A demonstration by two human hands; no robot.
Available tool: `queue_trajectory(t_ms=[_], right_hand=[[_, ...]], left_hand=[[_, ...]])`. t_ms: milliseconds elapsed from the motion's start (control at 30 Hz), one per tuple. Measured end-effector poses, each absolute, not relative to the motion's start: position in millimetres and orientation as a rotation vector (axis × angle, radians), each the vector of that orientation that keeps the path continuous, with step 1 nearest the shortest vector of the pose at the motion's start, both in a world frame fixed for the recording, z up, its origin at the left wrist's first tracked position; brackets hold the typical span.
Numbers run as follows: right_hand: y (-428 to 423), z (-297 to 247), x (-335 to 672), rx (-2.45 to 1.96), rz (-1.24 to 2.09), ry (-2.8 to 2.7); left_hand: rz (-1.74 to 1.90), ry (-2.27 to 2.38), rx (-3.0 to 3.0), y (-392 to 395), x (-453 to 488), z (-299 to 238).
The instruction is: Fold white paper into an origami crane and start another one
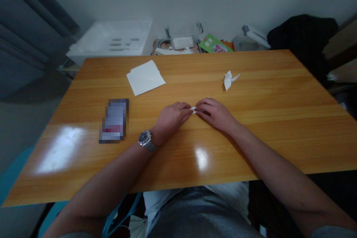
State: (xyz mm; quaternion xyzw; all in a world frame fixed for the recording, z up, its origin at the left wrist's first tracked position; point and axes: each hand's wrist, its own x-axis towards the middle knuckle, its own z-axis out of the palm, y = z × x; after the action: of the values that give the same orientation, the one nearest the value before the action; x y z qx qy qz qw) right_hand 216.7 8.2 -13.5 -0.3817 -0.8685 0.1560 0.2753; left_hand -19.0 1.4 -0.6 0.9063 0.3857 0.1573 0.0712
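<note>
white paper, a small folded piece (193, 110), sits pinched between a person's two bare hands at a glossy wooden table (279, 119). the left hand (173, 116), a metal wristwatch (145, 138) at its wrist, grips the left end of the small folded piece with thumb and fingers drawn narrow; the right hand (216, 114) holds the right end in a similar close pinch. the fingers cover much of the paper, so its full shape cannot be told. beyond the small folded piece and to its right stands a folded paper figure (228, 80) with pointed tips; beyond it and to its left lie white sheets (146, 78), stacked slightly askew. a blurred-out, phone-like device (114, 119) rests well to its left. far behind it, past the table's edge, are a white plastic bin (117, 41) and a green booklet (214, 44).
</note>
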Motion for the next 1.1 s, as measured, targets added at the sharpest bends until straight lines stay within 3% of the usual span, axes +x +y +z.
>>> queue_trajectory(t_ms=[400, 733, 1100], right_hand=[[15.4, -18.5, 222.6, -1.005, 0.392, -2.327], [9.7, -14.0, 227.0, -0.997, 0.188, -2.369], [5.5, -8.3, 234.8, -1.078, 0.228, -2.465]], left_hand=[[0.42, 0.991, 2.811, 1.8, -29.5, 1.9], [0.277, 1.205, 2.924, -12.6, -13.8, 6.9], [0.302, 1.103, 2.92, -5.6, -18.8, -2.2]])
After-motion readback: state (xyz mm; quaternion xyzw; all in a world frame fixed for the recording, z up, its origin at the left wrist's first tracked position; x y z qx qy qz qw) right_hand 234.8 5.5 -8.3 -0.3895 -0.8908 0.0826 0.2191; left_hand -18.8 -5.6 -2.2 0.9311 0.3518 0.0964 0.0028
